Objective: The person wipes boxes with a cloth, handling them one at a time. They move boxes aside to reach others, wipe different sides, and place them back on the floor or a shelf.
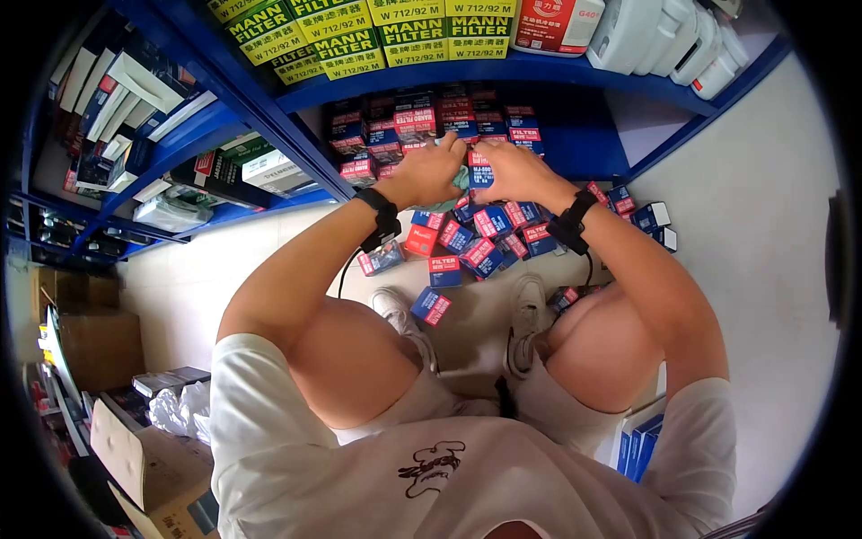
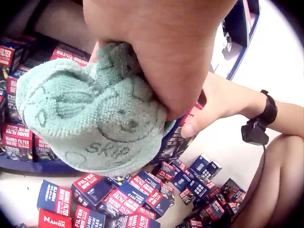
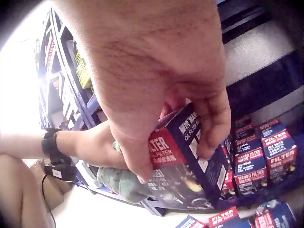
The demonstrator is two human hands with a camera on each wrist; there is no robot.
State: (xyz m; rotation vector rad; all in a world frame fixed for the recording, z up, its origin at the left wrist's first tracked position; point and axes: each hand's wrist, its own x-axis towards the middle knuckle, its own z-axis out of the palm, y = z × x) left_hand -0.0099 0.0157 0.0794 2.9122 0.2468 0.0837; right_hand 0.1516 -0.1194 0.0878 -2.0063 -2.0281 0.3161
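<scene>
My left hand [image 1: 433,172] grips a light green terry cloth [image 2: 95,118], bunched under the palm, with drawn lines and letters on it. My right hand [image 1: 519,173] holds a red and blue oil filter box [image 3: 173,183] between thumb and fingers. Both hands are close together at the front of the low blue shelf, with the cloth right beside the box. On that shelf, similar filter boxes [image 1: 415,121] stand stacked behind the hands. Several more loose filter boxes [image 1: 483,256] lie scattered on the floor below, between the shelf and the person's shoes.
Yellow and green filter boxes [image 1: 413,36] and white jugs [image 1: 642,36] line the shelf above. To the left, a blue rack [image 1: 224,117] carries many boxes. Cardboard boxes [image 1: 162,467] stand at the lower left. A pale wall [image 1: 745,180] closes off the right side.
</scene>
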